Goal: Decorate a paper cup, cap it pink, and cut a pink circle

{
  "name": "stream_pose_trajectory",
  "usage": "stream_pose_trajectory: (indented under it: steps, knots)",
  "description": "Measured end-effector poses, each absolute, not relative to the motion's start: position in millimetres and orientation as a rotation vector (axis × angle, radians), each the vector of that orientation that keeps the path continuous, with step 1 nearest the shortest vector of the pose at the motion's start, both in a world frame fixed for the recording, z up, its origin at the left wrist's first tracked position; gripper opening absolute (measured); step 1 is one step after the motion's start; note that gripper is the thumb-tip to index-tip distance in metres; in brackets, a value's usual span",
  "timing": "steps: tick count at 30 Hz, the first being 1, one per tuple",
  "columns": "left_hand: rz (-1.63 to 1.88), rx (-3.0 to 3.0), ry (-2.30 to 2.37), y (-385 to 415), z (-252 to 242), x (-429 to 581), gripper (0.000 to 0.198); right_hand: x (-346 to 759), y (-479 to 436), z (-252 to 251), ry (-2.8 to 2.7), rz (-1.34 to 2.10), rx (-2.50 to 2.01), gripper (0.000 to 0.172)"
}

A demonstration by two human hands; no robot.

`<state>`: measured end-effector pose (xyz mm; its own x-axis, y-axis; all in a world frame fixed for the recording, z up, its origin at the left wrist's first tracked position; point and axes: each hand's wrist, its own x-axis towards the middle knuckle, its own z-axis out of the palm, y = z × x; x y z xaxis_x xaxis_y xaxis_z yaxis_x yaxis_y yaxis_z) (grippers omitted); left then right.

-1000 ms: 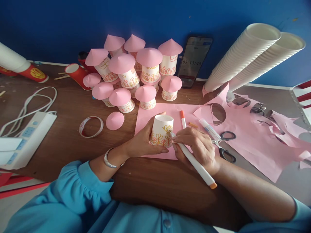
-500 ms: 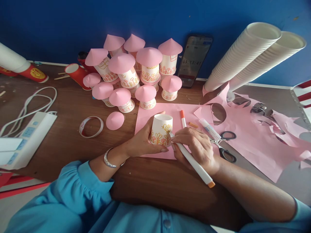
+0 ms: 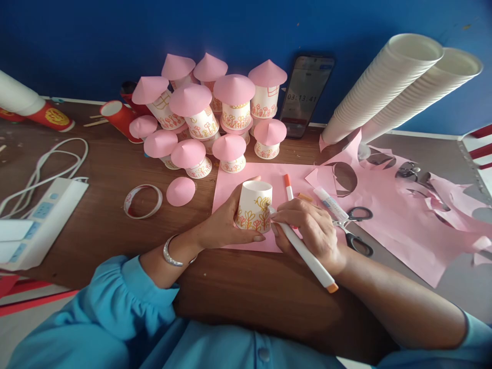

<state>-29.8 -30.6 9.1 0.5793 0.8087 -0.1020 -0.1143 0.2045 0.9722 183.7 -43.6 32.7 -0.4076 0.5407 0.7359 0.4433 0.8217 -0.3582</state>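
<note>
Near the middle of the frame, the left hand (image 3: 221, 220) has its grip closed around a white paper cup (image 3: 250, 202), thumb along the lower front, over a pink sheet (image 3: 226, 187) on the brown counter (image 3: 215, 287). The cup carries red and yellow plant drawings and a yellow figure at its right. Just right of it, the right hand (image 3: 311, 233) has its grip pinched on a thick white marker (image 3: 307, 253), whose tip is at that figure and whose orange end slants toward the lower right. An orange-capped pen (image 3: 288, 187), a glue stick (image 3: 330, 204) and scissors (image 3: 342, 223) lie right of centre. Cups with pink cone roofs (image 3: 234, 89) crowd the upper middle, left of a phone (image 3: 307, 97); two stacks of white cups (image 3: 384, 82) lean at upper right.
</note>
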Motion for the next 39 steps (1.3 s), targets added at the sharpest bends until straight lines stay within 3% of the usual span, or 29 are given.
stream_pose_trajectory:
  steps: [39]
  knots:
    - [0.752, 1.086, 0.687, -29.8, 9.8, -31.1, 0.109, 185.3, -42.8, 35.2, -2.021, 0.120, -0.724, 0.024]
